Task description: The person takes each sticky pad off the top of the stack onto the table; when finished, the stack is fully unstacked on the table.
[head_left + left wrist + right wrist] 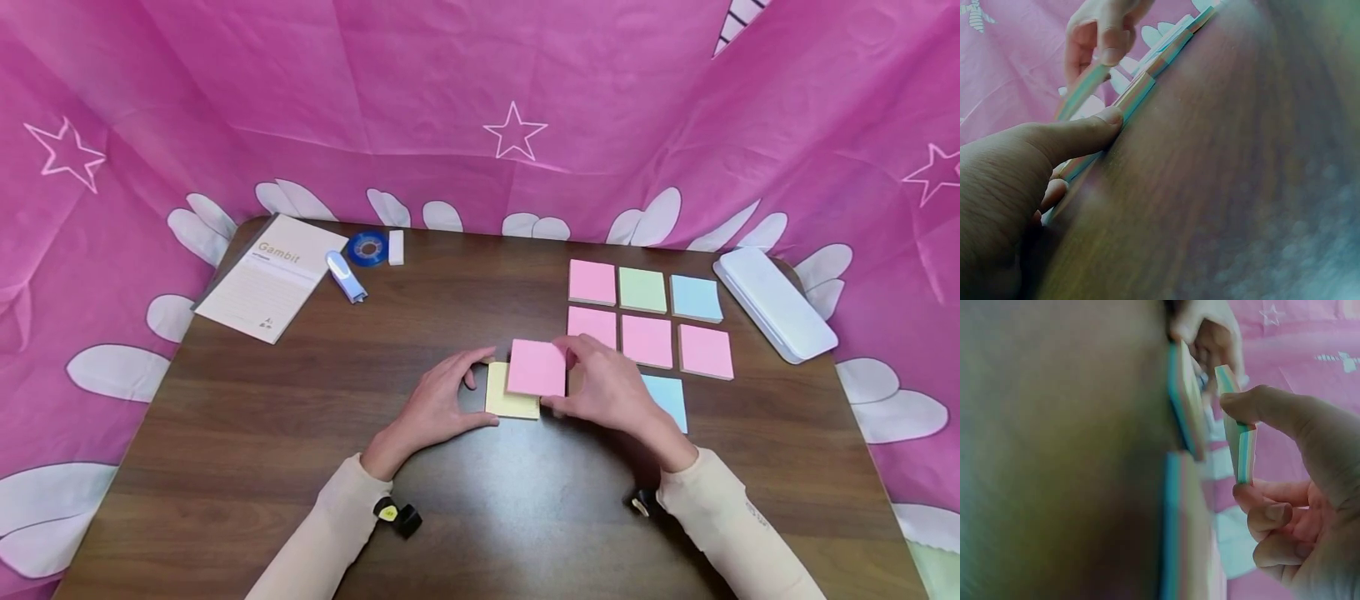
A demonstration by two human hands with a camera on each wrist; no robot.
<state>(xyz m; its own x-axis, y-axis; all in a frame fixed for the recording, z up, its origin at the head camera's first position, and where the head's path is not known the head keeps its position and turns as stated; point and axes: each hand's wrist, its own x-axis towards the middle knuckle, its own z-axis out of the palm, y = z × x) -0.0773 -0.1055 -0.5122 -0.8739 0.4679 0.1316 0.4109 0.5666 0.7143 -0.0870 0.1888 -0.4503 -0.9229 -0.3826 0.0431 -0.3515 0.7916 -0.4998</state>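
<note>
My right hand (609,383) pinches a pink-topped sticky note pad (536,367) between thumb and fingers. In the right wrist view this pad (1244,450) shows striped, multicoloured edges and stands off the table. It overlaps a yellow-topped sticky note pad (512,405) lying on the table in the head view. Around that yellow pad's left side curves my left hand (435,400), thumb at the near corner and index finger at the far one. From the left wrist, the thumb (1094,128) presses against the pad's edge.
To the right lie rows of sticky note pads, including a green one (642,290) and a blue one (696,297). A white case (776,304) sits beyond them. At back left are a notebook (273,275), blue tape roll (368,248), white block (396,247) and blue-white tool (346,277).
</note>
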